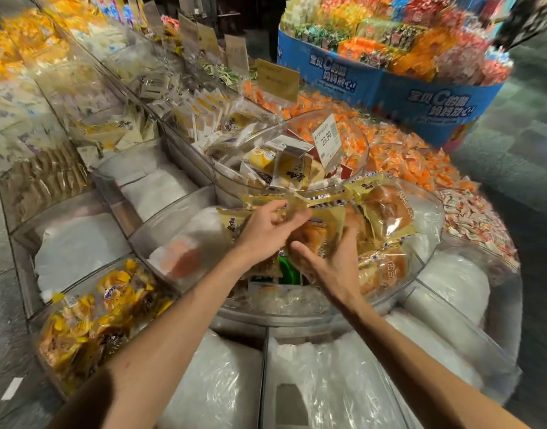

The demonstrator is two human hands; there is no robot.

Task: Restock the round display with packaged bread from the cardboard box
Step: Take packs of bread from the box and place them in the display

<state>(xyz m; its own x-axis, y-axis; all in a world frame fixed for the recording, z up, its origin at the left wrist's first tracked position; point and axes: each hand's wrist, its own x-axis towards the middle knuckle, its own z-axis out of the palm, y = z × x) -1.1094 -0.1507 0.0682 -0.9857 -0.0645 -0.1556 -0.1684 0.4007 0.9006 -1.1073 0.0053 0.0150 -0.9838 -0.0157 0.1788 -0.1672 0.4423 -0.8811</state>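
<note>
Many clear bins of wrapped snacks (80, 97) ran in a long shelf to the left of the round display (297, 318). Beyond the display, well apart from it, stood a blue drum-shaped stand (436, 100) heaped with bright sweets. On the display's far right side, orange-wrapped sweets (390, 156) filled the outer ring. Its near outer compartments held only crumpled white plastic liners (219, 391), and the bin just left of them carried yellow packets (95, 320).

In the display's middle tier, on the right, packaged buns (386, 212) in clear and yellow wrappers lay stacked against the clear wall. Both arms reached over the display's near edge to this tier.

The left hand (266, 233) had its fingers (278, 209) curled, pinching the top edge of a bread packet (315, 233) held just above the tier. The right hand (334, 270) sat under and beside that packet, its thumb (300, 247) spread wide from the fingers. Those fingers ran up behind the wrappers, blurred, so I could not tell whether they closed on the packet.

At the display's top bowl, a white price tag (326, 144) reading 23.90 stood tilted.
</note>
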